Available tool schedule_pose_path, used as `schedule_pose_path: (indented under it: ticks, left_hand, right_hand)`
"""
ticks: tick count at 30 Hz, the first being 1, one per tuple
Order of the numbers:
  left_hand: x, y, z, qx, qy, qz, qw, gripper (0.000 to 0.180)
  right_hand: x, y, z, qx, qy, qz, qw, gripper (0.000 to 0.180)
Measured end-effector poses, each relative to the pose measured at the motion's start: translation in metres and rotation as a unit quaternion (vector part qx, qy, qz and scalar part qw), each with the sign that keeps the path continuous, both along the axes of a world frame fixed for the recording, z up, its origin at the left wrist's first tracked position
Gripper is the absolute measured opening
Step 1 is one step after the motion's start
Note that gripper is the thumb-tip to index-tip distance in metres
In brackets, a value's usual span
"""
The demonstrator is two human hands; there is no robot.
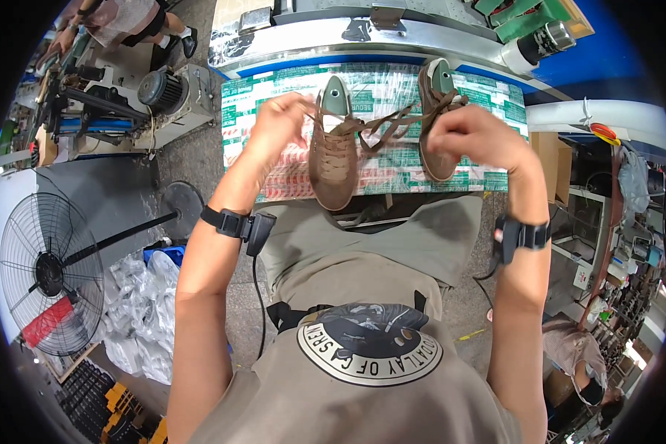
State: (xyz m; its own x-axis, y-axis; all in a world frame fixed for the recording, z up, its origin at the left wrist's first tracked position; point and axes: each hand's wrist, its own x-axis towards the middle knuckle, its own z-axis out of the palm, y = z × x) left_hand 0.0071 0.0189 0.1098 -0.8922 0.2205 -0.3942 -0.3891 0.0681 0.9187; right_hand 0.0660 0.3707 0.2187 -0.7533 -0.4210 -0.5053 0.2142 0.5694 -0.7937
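Two brown lace-up shoes lie in front of me with their toes toward me. The left shoe (334, 169) has its lace threaded through the eyelets, and its green insole (334, 92) shows at the far end. My left hand (280, 127) is closed in a pinch on a brown shoelace beside that shoe's opening. Brown laces (386, 126) stretch across the gap to the right shoe (438, 164). Over the right shoe, my right hand (475, 136) has its fingers curled and closed on the lace; it hides part of that shoe.
The shoes rest on a work surface (244, 174) covered in green, white and red printed wrap. Behind it runs a metal machine edge (311, 46). A floor fan (49, 274) and clear plastic bags (137, 318) stand at left. Other people are at upper left and lower right.
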Motion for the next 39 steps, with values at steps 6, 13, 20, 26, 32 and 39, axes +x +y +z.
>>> schedule_pose_path:
  ticks: [6, 13, 20, 26, 32, 39]
  left_hand:
    - [-0.005, 0.015, 0.001, -0.043, 0.044, -0.108, 0.992, 0.026]
    - [-0.113, -0.068, -0.010, 0.305, 0.057, 0.254, 0.916, 0.069]
    - [-0.039, -0.052, -0.033, -0.160, 0.102, 0.022, 0.982, 0.057]
    - [0.066, 0.015, -0.056, -0.201, 0.119, -0.009, 0.972, 0.076]
    - [0.118, 0.041, -0.059, -0.297, 0.220, -0.001, 0.929, 0.089]
    - [0.087, 0.003, -0.056, -0.199, 0.056, 0.031, 0.978, 0.051]
  right_hand:
    - [0.001, 0.015, -0.021, -0.100, 0.040, -0.231, 0.967, 0.016]
    - [0.029, 0.166, -0.158, 0.162, 0.384, -0.446, 0.792, 0.054]
    - [0.058, 0.110, -0.207, 0.482, 0.358, -0.231, 0.765, 0.053]
    - [0.034, 0.137, -0.181, 0.478, 0.263, -0.262, 0.796, 0.053]
    - [0.062, 0.133, -0.193, 0.492, 0.321, -0.206, 0.783, 0.056]
    - [0.143, 0.065, -0.144, -0.367, 0.071, -0.575, 0.727, 0.022]
